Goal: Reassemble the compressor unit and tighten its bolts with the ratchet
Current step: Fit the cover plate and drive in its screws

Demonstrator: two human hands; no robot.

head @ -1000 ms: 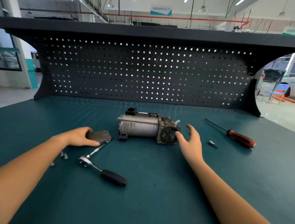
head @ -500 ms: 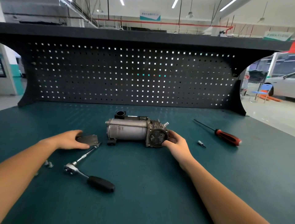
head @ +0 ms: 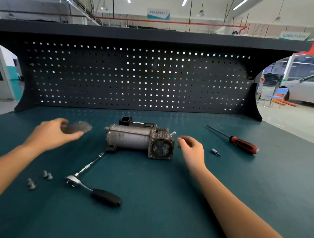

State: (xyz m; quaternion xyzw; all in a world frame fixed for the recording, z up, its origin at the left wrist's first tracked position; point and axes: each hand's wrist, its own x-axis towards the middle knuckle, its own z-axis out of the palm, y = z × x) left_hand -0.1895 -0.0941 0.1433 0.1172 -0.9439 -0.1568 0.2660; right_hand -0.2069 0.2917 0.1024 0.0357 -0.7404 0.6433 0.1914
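Bright, even white light comes from strip lamps (head: 184,2) on the far ceiling. On the teal surface (head: 161,203) shadows under the arms and tools are soft and faint. Light shines through the holes of the dark back panel (head: 136,76). The left hand (head: 51,134) and the plate (head: 77,127) it holds are smeared with blur. Straight lines bow near the edges.

dull cast-metal compressor (head: 136,140), chromed ratchet (head: 81,176), matt benchtop (head: 161,195).

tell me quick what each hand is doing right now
left hand: holding the plate
right hand: open, fingers loosely curled, nothing in it, beside the compressor
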